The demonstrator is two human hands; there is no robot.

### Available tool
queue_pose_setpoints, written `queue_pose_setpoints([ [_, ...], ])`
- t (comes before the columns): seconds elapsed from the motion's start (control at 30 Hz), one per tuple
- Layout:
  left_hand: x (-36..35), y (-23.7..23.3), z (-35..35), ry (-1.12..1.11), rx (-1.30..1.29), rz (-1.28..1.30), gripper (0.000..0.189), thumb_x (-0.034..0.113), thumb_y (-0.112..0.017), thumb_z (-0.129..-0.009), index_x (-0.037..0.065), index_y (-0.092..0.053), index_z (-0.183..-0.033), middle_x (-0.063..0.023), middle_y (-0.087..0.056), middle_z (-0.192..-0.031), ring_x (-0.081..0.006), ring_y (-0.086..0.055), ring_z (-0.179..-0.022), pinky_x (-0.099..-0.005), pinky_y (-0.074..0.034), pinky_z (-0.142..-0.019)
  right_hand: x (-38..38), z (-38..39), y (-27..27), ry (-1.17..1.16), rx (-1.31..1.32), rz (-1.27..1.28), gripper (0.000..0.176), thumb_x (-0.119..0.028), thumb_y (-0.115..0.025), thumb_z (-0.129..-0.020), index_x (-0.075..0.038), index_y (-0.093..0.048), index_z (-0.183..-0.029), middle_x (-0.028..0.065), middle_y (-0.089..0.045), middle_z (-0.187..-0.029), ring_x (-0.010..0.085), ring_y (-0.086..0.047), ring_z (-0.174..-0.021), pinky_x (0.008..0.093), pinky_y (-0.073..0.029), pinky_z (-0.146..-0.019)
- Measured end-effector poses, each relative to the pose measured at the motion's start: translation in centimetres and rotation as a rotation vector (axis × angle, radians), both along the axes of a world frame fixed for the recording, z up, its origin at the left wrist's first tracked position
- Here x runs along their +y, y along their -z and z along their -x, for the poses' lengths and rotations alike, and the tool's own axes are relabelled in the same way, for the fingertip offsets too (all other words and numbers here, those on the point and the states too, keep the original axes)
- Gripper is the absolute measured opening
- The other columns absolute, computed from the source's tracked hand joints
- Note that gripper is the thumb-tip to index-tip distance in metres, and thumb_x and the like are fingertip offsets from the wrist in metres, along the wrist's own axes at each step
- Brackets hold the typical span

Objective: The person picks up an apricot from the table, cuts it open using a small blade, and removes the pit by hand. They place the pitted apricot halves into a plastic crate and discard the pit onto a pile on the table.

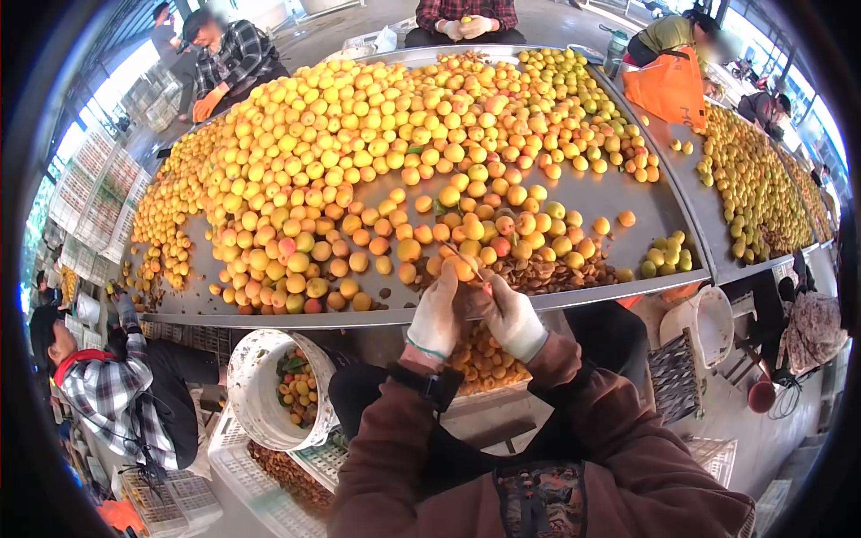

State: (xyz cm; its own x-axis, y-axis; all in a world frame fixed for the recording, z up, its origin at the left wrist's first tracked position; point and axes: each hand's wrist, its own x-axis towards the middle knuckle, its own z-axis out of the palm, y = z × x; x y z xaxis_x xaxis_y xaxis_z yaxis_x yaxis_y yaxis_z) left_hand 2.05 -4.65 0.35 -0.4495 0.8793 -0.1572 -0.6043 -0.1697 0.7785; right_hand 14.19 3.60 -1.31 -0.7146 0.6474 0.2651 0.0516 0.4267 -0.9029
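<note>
Both hands wear pale gloves and meet at the near edge of a metal table (628,211) heaped with yellow-orange fruit (359,117). My left hand (439,309) is closed around an orange fruit (464,266). Beside it, my right hand (511,316) is closed with its fingertips against that fruit, where a thin reddish-brown object shows; I cannot make out exactly what it is. Brown pits (560,274) lie on the table just behind my right hand. Below the hands, a crate of halved-looking orange fruit (489,359) sits between the knees.
A white bucket (280,390) with fruit stands left of my knees, above a white crate (256,493) of brown pieces. At the right are another white bucket (704,327) and a second fruit table (753,260). Several people sit around the tables, one close at the left (112,394).
</note>
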Motion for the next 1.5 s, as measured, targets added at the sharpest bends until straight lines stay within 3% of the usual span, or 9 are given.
queue_pose_setpoints([
  [0.2, -0.3, 0.3, 1.4, -0.088, 0.704, 0.220, 0.029, 0.012, -0.059, -0.094, -0.002, -0.059, -0.119, 0.0012, -0.059, -0.098, -0.0062, -0.053, -0.083, -0.0206, -0.045, -0.078, 2.0, -1.6, 1.8, -0.117, -0.234, -0.037, 0.024, -0.024, -0.056, -0.094, -0.001, -0.052, -0.099, 0.0241, -0.062, -0.076, 0.0440, -0.063, -0.078, 0.0442, -0.049, -0.062],
  [0.33, -0.1, 0.7, 0.8, -0.173, 0.367, 0.052, 0.052, 0.004, -0.061, -0.090, 0.004, -0.046, -0.139, 0.0008, -0.061, -0.097, -0.0046, -0.050, -0.084, -0.0191, -0.042, -0.076, 1.8, -2.1, 0.9, -0.136, -0.232, -0.045, 0.024, -0.024, -0.057, -0.093, -0.001, -0.051, -0.098, 0.0246, -0.060, -0.073, 0.0442, -0.062, -0.076, 0.0434, -0.049, -0.062],
  [0.6, -0.9, 0.1, 1.1, -0.341, 1.180, 0.130, 0.087, 0.005, -0.071, -0.082, 0.001, -0.017, -0.150, -0.0122, -0.065, -0.101, -0.0159, -0.065, -0.081, -0.0258, -0.053, -0.072, 1.9, -2.6, -1.2, -0.148, -0.402, -0.023, 0.024, -0.026, -0.058, -0.094, -0.003, -0.051, -0.099, 0.0162, -0.061, -0.066, 0.0274, -0.063, -0.056, 0.0397, -0.048, -0.056],
  [0.67, 0.5, 3.4, 0.8, -0.325, 0.219, -0.137, 0.059, -0.002, -0.057, -0.089, 0.001, -0.034, -0.143, -0.0107, -0.056, -0.122, -0.0171, -0.058, -0.107, -0.0313, -0.048, -0.092, 1.0, -2.3, -2.2, -0.120, -0.377, -0.006, 0.022, -0.024, -0.059, -0.093, -0.004, -0.052, -0.098, 0.0171, -0.060, -0.066, 0.0310, -0.063, -0.059, 0.0405, -0.048, -0.056],
  [0.73, -0.1, 2.4, 0.2, -0.169, -0.179, -0.176, 0.037, 0.015, -0.050, -0.099, 0.000, -0.045, -0.133, -0.0086, -0.058, -0.120, -0.0185, -0.058, -0.107, -0.0344, -0.047, -0.090, 1.0, -1.5, 0.6, -0.075, -0.241, -0.087, 0.019, -0.021, -0.060, -0.092, -0.005, -0.052, -0.094, 0.0209, -0.059, -0.069, 0.0424, -0.062, -0.070, 0.0427, -0.047, -0.057],
  [1.0, -0.3, 3.1, 0.2, -0.098, -0.363, -0.235, 0.027, 0.022, -0.055, -0.098, 0.004, -0.056, -0.118, -0.0060, -0.063, -0.108, -0.0186, -0.062, -0.095, -0.0347, -0.051, -0.082, 0.4, 0.0, 1.8, -0.052, -0.198, -0.232, 0.027, -0.017, -0.058, -0.091, -0.003, -0.054, -0.114, 0.0233, -0.064, -0.081, 0.0426, -0.064, -0.080, 0.0446, -0.051, -0.066],
  [1.13, -1.0, 2.5, 0.6, -0.217, 0.382, 0.055, 0.035, 0.024, -0.054, -0.099, 0.003, -0.054, -0.127, -0.0033, -0.063, -0.106, -0.0131, -0.063, -0.091, -0.0290, -0.052, -0.077, 0.5, 0.2, 1.5, -0.058, -0.218, -0.221, 0.029, -0.015, -0.057, -0.089, -0.003, -0.053, -0.115, 0.0257, -0.064, -0.083, 0.0439, -0.063, -0.082, 0.0470, -0.051, -0.067],
  [1.37, -1.2, 0.5, 0.6, -0.194, -0.152, -0.058, 0.030, 0.015, -0.055, -0.098, 0.000, -0.053, -0.123, -0.0071, -0.063, -0.109, -0.0180, -0.063, -0.099, -0.0292, -0.050, -0.086, -0.8, 1.2, 0.4, -0.025, -0.260, -0.191, 0.020, -0.020, -0.058, -0.090, -0.003, -0.048, -0.096, 0.0263, -0.060, -0.072, 0.0457, -0.061, -0.073, 0.0501, -0.047, -0.060],
  [1.5, -2.0, 1.7, 0.7, -0.285, 0.791, 0.129, 0.025, 0.017, -0.050, -0.099, 0.001, -0.052, -0.119, -0.0089, -0.063, -0.106, -0.0198, -0.063, -0.096, -0.0312, -0.050, -0.082, -1.2, 1.5, 1.3, -0.007, -0.259, -0.241, 0.022, -0.023, -0.056, -0.092, -0.004, -0.049, -0.101, 0.0253, -0.061, -0.072, 0.0458, -0.061, -0.071, 0.0506, -0.048, -0.059],
])
